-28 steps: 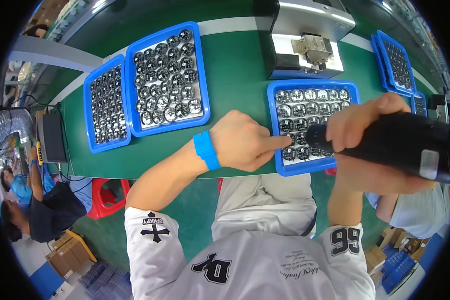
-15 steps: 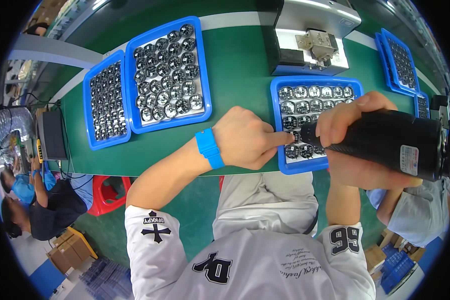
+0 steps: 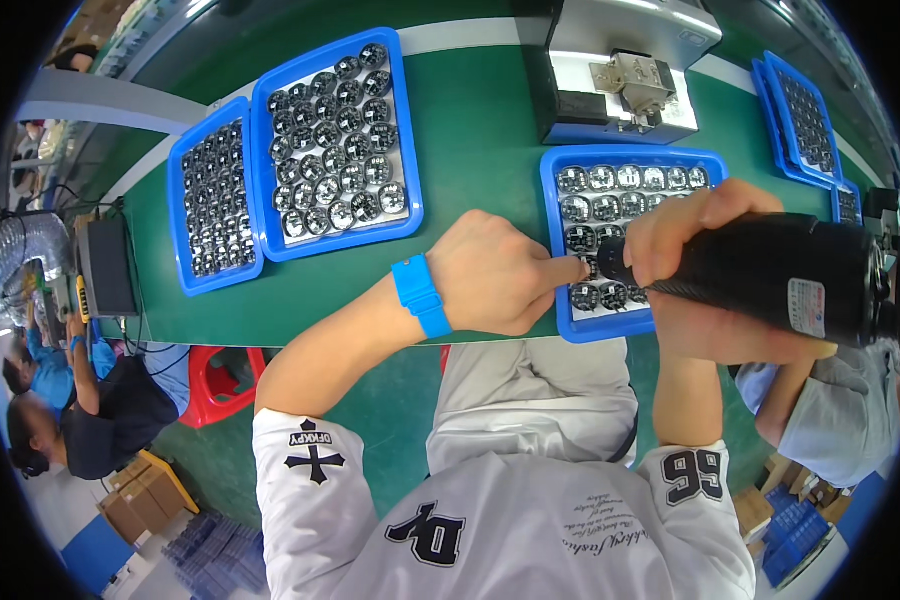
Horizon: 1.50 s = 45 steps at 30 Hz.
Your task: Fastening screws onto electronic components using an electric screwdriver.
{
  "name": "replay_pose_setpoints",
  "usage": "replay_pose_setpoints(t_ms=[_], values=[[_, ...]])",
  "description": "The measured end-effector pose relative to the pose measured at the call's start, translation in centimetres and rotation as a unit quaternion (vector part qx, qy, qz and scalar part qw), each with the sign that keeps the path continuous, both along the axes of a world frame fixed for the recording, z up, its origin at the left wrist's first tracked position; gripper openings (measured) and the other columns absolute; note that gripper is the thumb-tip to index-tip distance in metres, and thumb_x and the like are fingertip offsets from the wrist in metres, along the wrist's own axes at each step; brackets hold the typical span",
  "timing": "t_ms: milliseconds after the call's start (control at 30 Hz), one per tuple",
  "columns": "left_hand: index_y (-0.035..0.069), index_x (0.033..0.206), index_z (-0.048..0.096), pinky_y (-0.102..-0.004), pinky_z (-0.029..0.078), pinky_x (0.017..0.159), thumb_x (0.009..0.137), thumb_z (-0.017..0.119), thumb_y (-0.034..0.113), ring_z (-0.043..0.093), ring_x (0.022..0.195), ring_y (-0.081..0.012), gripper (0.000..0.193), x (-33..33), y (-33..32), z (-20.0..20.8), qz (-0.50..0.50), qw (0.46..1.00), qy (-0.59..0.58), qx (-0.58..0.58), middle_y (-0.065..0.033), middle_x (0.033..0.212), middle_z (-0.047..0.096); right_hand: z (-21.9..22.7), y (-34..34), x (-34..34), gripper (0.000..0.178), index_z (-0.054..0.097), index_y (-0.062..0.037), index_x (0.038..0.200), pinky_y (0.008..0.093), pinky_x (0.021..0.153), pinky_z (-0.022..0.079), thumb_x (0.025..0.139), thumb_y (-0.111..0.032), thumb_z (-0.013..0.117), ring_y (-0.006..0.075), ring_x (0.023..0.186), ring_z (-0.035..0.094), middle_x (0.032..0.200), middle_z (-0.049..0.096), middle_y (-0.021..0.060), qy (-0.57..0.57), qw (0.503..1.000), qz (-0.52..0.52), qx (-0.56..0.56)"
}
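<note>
My right hand (image 3: pixel 695 255) is wrapped round a thick black electric screwdriver (image 3: pixel 780 275), which lies nearly level with its narrow nose pointing left. The nose is over a blue tray (image 3: pixel 548 215) of shiny, round, dark metallic parts (image 3: pixel 606 208) set in rows. My left hand (image 3: pixel 490 275), with a blue band (image 3: pixel 420 296) at the wrist, is a loose fist with the forefinger stretched out. That fingertip touches a round part beside the screwdriver's nose. The other fingers are curled under, so what they hold, if anything, is hidden. My right hand covers part of the tray.
Two more blue trays (image 3: pixel 417 190) of round parts lie to the left on the green table (image 3: pixel 470 130). Behind the near tray stands a metal fixture (image 3: pixel 625 80). Further blue trays (image 3: pixel 770 110) are at the far right. Other people (image 3: pixel 120 400) sit on both sides.
The screwdriver and my right hand have shifted slightly left and up. My left forefinger stays at about the same spot in the tray.
</note>
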State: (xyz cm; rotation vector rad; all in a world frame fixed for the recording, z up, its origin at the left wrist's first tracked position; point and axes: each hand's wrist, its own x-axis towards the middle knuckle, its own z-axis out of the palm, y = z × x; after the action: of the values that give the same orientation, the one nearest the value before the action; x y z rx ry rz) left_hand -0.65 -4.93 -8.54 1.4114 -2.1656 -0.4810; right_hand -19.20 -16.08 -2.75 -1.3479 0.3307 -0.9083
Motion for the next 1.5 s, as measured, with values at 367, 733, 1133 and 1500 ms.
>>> replay_pose_setpoints(t_ms=[367,733,1133,1500], values=[[0.018,0.110,0.073,-0.0458,0.047,0.046,0.080,0.066,0.017,0.064,0.053,-0.0312,0.032,-0.3,0.0,0.3,0.011,1.000,-0.008,0.024,-0.0061,0.062,0.065,2.1,-0.5,2.2,0.111,0.056,0.0002,0.107,0.0320,0.049,0.047,0.067,-0.103,0.044,0.0212,0.050,0.055,0.063,0.057,0.0106,-0.143,0.987,-0.032,0.069],[0.019,0.117,0.074,-0.0354,0.044,0.042,0.075,0.068,0.011,0.057,0.045,-0.0202,0.043,0.0,-0.1,-1.1,-0.015,0.998,0.003,-0.066,0.0022,0.055,0.056,6.4,-10.3,7.1,0.094,0.058,-0.0012,0.101,0.0288,0.044,0.044,0.085,-0.091,0.036,0.0182,0.044,0.051,0.057,0.053,0.0075,-0.254,0.949,0.122,0.144],[0.019,0.114,0.076,-0.0360,0.043,0.040,0.070,0.066,0.009,0.056,0.043,-0.0205,0.046,-0.9,0.0,-1.0,0.031,0.997,0.002,-0.076,0.0019,0.054,0.056,7.4,-8.8,10.4,0.085,0.058,-0.0032,0.093,0.0266,0.039,0.045,0.095,-0.083,0.029,0.0150,0.039,0.051,0.052,0.051,0.0062,-0.365,0.856,0.298,0.213],[0.020,0.112,0.077,-0.0381,0.043,0.041,0.070,0.066,0.007,0.057,0.045,-0.0237,0.045,-0.7,-0.2,-0.9,0.027,0.998,0.021,-0.062,-0.0003,0.056,0.060,10.5,-5.3,9.7,0.088,0.059,-0.0028,0.094,0.0271,0.039,0.044,0.094,-0.085,0.027,0.0159,0.036,0.048,0.049,0.049,0.0054,-0.068,0.970,-0.228,0.050]])
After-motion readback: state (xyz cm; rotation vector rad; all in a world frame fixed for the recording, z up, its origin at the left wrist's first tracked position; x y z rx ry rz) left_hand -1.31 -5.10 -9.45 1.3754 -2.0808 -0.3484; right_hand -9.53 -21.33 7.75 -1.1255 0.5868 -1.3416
